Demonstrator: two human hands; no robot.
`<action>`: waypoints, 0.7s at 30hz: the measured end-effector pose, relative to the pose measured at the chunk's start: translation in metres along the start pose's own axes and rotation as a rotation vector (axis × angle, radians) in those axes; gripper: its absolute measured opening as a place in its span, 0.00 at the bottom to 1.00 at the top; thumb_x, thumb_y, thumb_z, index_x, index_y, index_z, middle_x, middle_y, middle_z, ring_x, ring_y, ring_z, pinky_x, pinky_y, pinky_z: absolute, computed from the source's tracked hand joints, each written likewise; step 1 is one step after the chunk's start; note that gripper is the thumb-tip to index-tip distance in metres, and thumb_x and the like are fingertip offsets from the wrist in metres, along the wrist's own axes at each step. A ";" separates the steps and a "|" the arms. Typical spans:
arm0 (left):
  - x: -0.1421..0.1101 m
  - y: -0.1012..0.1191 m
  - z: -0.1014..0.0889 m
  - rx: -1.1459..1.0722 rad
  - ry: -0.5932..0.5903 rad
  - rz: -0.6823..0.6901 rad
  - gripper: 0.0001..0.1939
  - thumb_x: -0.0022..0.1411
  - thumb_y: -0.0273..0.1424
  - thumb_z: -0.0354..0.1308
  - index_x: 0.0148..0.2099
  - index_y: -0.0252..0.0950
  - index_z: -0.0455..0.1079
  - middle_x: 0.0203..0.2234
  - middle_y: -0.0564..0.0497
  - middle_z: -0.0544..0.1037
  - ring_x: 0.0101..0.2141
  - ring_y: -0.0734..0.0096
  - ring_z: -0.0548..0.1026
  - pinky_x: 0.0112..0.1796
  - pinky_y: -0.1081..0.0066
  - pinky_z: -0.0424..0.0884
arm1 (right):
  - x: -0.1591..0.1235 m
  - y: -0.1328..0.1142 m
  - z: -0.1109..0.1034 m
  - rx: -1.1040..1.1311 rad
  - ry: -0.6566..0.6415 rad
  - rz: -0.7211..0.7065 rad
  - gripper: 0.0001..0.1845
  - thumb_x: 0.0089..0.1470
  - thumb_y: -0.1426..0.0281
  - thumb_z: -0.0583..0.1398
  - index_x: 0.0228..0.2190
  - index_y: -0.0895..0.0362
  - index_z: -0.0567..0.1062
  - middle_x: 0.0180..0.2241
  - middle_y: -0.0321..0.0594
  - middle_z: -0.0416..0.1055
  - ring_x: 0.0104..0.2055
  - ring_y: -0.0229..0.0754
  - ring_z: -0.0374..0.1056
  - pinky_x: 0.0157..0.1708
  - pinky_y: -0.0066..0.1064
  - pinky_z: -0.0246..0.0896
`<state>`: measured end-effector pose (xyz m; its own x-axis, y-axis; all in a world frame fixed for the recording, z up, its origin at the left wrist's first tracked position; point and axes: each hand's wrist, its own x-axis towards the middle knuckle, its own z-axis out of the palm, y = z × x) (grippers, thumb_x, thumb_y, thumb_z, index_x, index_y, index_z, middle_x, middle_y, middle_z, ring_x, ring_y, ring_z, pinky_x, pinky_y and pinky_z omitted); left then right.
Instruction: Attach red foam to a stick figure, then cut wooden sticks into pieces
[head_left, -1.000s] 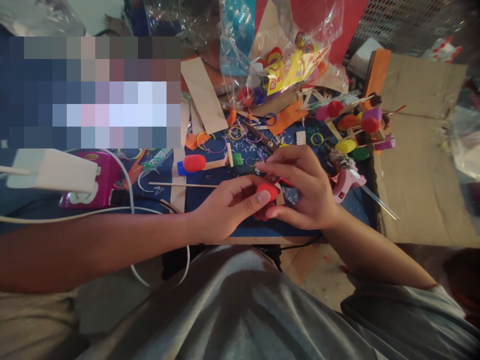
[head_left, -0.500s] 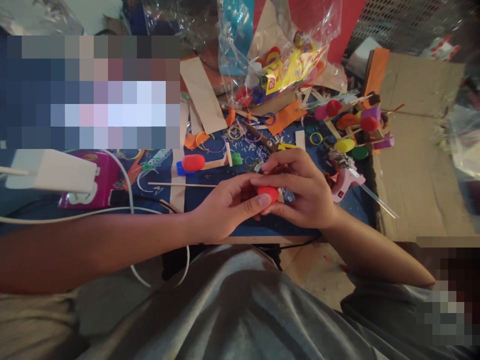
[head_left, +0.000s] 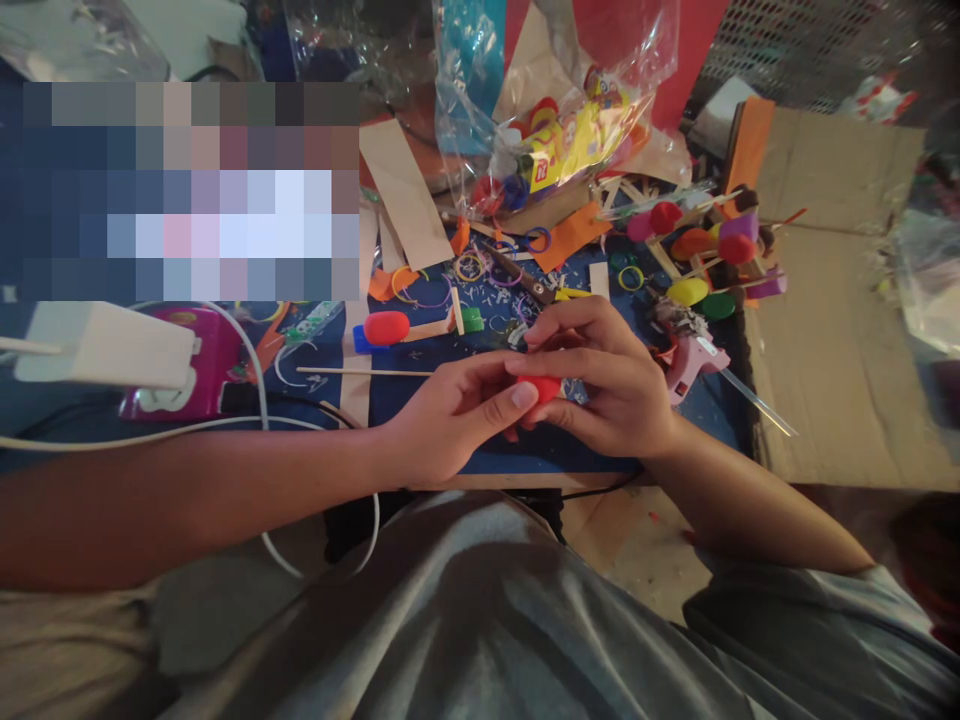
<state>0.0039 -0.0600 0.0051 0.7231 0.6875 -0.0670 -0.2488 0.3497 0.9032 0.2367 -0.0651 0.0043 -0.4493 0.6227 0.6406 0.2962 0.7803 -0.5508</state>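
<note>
A lump of red modelling clay point(head_left: 543, 389) is held between both my hands, low over the front of the blue table. My left hand point(head_left: 459, 412) presses its thumb on the clay from the left, with its other fingers partly hidden behind. My right hand point(head_left: 619, 392) curls its fingers and thumb around the lump from the right. Beyond my left hand lies a red oval piece point(head_left: 386, 328) on a blue piece, joined to a flat wooden stick. A thin wooden stick point(head_left: 360, 372) lies just left of my hand.
Scissors point(head_left: 534, 284) lie among paper scraps and coloured rings. On the right are a pink glue gun point(head_left: 694, 365), a cluster of coloured clay pieces point(head_left: 720, 245) and cardboard point(head_left: 840, 300). A white charger point(head_left: 105, 345) with cables and a magenta box point(head_left: 214, 345) stand left.
Slightly more of the red clay shows between my fingers, and my left thumb has shifted a little to the left. Both hands stay in nearly the same place.
</note>
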 end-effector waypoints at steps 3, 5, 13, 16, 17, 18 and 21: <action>-0.001 0.000 0.000 0.030 0.021 -0.016 0.26 0.74 0.54 0.73 0.49 0.35 0.81 0.42 0.47 0.84 0.41 0.68 0.80 0.45 0.68 0.81 | 0.000 0.000 0.000 0.011 0.000 0.017 0.34 0.69 0.51 0.73 0.70 0.46 0.80 0.55 0.47 0.75 0.56 0.51 0.77 0.54 0.47 0.83; -0.001 -0.001 -0.001 0.011 0.017 -0.026 0.26 0.73 0.54 0.74 0.52 0.35 0.81 0.43 0.47 0.84 0.41 0.69 0.80 0.45 0.68 0.81 | 0.001 0.000 -0.001 0.013 -0.015 0.013 0.32 0.71 0.52 0.72 0.70 0.46 0.81 0.55 0.47 0.75 0.56 0.50 0.77 0.52 0.46 0.83; -0.001 0.000 -0.001 0.045 0.002 -0.040 0.27 0.73 0.56 0.72 0.50 0.34 0.82 0.39 0.48 0.84 0.38 0.70 0.79 0.43 0.69 0.79 | 0.001 -0.001 -0.001 -0.020 -0.015 0.004 0.32 0.70 0.51 0.72 0.70 0.45 0.81 0.55 0.47 0.76 0.55 0.51 0.79 0.50 0.47 0.84; -0.002 -0.002 -0.001 0.041 0.003 -0.002 0.25 0.75 0.54 0.72 0.52 0.35 0.81 0.44 0.45 0.86 0.44 0.66 0.82 0.48 0.67 0.82 | 0.001 -0.001 0.000 -0.010 -0.013 0.000 0.30 0.71 0.52 0.71 0.69 0.46 0.82 0.55 0.47 0.76 0.55 0.49 0.79 0.49 0.44 0.83; -0.002 -0.003 -0.002 0.047 0.001 0.025 0.25 0.75 0.53 0.72 0.54 0.35 0.81 0.47 0.44 0.87 0.47 0.64 0.84 0.51 0.66 0.82 | 0.001 0.000 0.000 -0.013 -0.017 -0.005 0.27 0.72 0.53 0.71 0.67 0.45 0.83 0.55 0.47 0.76 0.54 0.48 0.79 0.48 0.42 0.83; -0.002 -0.005 -0.002 0.059 -0.002 0.057 0.24 0.75 0.52 0.72 0.55 0.36 0.81 0.50 0.42 0.87 0.50 0.62 0.84 0.54 0.64 0.83 | 0.001 0.000 0.000 -0.020 -0.017 -0.011 0.24 0.73 0.55 0.70 0.66 0.44 0.84 0.55 0.46 0.76 0.53 0.48 0.79 0.46 0.41 0.83; -0.001 -0.008 -0.004 0.089 -0.024 0.125 0.25 0.74 0.50 0.74 0.58 0.35 0.80 0.55 0.40 0.87 0.58 0.55 0.84 0.58 0.60 0.83 | 0.000 0.001 0.001 -0.038 -0.003 -0.016 0.20 0.72 0.57 0.72 0.62 0.45 0.86 0.54 0.46 0.77 0.54 0.47 0.79 0.45 0.40 0.82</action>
<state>0.0025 -0.0610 -0.0036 0.7055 0.7064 0.0570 -0.2801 0.2040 0.9381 0.2363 -0.0646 0.0035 -0.4566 0.6097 0.6479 0.3202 0.7920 -0.5198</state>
